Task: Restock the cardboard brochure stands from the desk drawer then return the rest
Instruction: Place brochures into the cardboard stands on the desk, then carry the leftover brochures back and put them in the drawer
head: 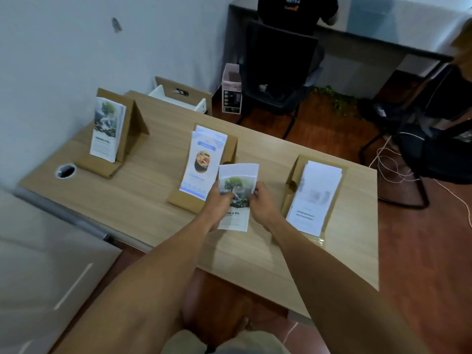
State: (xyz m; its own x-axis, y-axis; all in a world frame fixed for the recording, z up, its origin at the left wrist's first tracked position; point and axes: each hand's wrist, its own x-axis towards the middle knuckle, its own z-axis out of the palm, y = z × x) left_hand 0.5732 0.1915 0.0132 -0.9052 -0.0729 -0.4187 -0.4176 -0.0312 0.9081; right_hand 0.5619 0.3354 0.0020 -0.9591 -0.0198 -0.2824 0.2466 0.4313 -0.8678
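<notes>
Both arms reach forward over the surface (pixel 143 200). The left hand (pixel 218 200) and right hand (pixel 263 204) pinch the side edges of a thin stack of glossy tree-print brochures (pixel 238 190), held just before the middle of three folded cardboard stands (pixel 231 146).

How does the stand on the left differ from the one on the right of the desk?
The left stand is upright, its tree brochures leaning nearly vertical; the right stand lies much flatter. The left stand's brochures show a green tree picture; the right stand's papers look mostly white, their print too blurred to read. Both are brown cardboard, on the same wooden desk.
</notes>
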